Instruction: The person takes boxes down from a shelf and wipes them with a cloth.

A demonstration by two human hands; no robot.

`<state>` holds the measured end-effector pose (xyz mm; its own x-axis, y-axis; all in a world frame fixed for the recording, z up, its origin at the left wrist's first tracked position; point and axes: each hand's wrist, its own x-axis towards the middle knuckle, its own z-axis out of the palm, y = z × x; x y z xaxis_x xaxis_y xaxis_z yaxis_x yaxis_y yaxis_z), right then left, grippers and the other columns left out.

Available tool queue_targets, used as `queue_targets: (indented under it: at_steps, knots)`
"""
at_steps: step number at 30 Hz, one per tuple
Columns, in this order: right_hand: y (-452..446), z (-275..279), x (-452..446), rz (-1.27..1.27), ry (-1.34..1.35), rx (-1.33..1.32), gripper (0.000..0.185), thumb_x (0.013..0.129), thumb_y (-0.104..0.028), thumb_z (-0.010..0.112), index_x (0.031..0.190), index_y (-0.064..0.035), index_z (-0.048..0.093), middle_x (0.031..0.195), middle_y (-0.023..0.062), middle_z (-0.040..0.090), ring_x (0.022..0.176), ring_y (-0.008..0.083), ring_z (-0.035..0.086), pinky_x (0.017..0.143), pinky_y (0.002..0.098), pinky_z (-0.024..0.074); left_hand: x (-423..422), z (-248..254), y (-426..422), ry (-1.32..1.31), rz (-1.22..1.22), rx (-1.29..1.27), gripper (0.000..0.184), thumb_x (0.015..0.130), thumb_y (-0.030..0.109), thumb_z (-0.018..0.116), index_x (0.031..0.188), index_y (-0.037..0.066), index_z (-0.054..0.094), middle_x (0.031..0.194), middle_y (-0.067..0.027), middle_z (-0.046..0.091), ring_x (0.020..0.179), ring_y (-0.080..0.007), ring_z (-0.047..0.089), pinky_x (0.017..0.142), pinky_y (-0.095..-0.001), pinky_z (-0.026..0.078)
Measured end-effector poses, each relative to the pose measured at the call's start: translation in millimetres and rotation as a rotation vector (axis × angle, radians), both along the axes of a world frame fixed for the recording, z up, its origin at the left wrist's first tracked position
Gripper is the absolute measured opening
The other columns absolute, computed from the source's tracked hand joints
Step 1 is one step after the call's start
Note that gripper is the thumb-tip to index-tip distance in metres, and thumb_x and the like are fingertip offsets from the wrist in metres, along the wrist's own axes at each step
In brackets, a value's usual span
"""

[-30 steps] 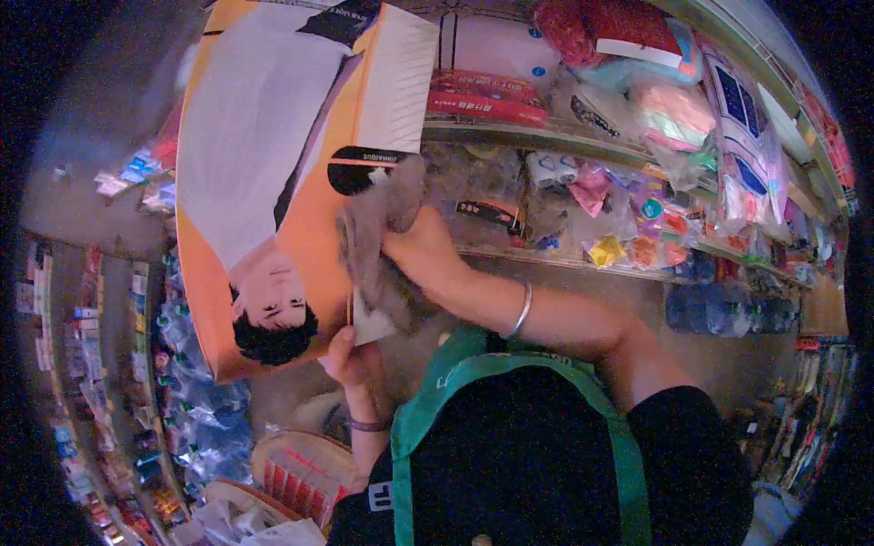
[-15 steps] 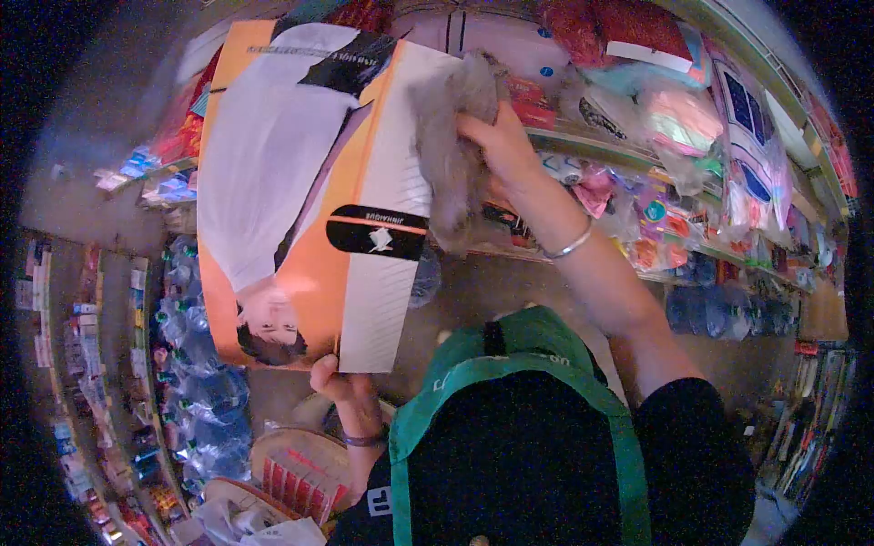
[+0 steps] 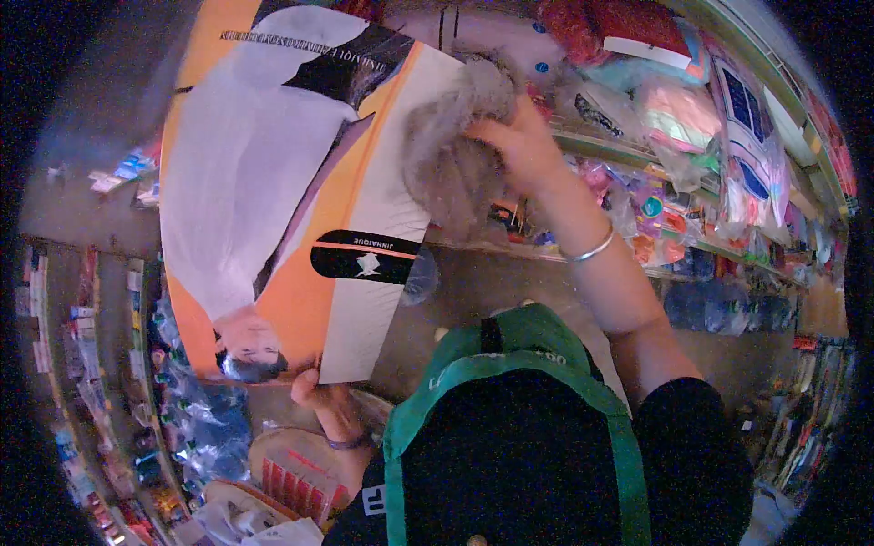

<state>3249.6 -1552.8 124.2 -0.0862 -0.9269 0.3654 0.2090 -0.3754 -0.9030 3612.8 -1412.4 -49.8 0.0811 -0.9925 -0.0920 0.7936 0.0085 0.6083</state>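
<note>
A large flat garment box (image 3: 264, 173), orange and white with an upside-down picture of a person in white clothing and a black "JINHAIQUE" label, is raised in front of me. My left hand (image 3: 319, 400) grips its lower edge, thumb on the front and the other fingers mostly hidden behind. My right hand (image 3: 523, 146) is closed on a grey, crumpled rag (image 3: 446, 150). The rag lies against the white right-hand strip of the box and covers part of that edge.
Shelves (image 3: 601, 146) with plastic-wrapped goods stand ahead and to the right. Large water bottles (image 3: 205, 419) line the left, beside shelves of small packets (image 3: 86, 364). A round stool or basket (image 3: 296, 473) with a red packet is low at left. I wear a green apron (image 3: 510, 355).
The box has shifted left and tilted a little, coming nearer. My left hand moved left with it. My right hand and the rag moved slightly, and the rag is bunched differently.
</note>
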Motion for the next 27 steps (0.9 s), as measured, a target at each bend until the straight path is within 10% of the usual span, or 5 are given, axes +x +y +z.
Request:
queue_targets:
  at_steps: [3,9,18,27]
  knots:
    - [-8,15,-30,0.348,-0.003,0.185,0.048,0.069,-0.005,0.057,0.115,-0.0023,0.043,0.103,0.0072,0.055,0.093,0.0183,0.053,0.082,0.0309,0.0418,-19,63,-9,-0.145,0.086,-0.018,0.071,0.05,0.012,0.055,0.117,-0.004,0.037,0.11,-0.0162,0.047,0.101,-0.0325,0.047,0.087,-0.0422,0.04]
    - [-25,32,-27,-0.004,0.665,0.069,0.044,0.071,-0.009,0.056,0.113,-0.0017,0.045,0.101,0.0069,0.055,0.092,0.0166,0.053,0.081,0.0289,0.0415,15,49,3,-0.124,0.093,0.079,0.068,0.049,0.011,0.051,0.116,-0.002,0.04,0.103,-0.0167,0.053,0.092,-0.0315,0.053,0.08,-0.0398,0.045]
    - [-5,24,-48,0.469,0.178,0.076,0.044,0.072,-0.008,0.055,0.114,-0.0011,0.043,0.103,0.0066,0.054,0.094,0.0161,0.05,0.081,0.0274,0.0406,26,42,6,-0.188,0.251,0.118,0.072,0.047,0.015,0.051,0.117,0.0,0.04,0.11,-0.0166,0.049,0.098,-0.0313,0.05,0.085,-0.0402,0.043]
    - [-6,37,-28,0.243,0.59,0.145,0.041,0.067,-0.006,0.054,0.108,-0.0019,0.05,0.097,0.004,0.057,0.09,0.0125,0.051,0.079,0.0273,0.0409,4,65,8,-0.409,0.445,0.171,0.069,0.048,0.014,0.052,0.115,0.0,0.042,0.106,-0.0165,0.051,0.095,-0.0317,0.052,0.082,-0.0412,0.045]
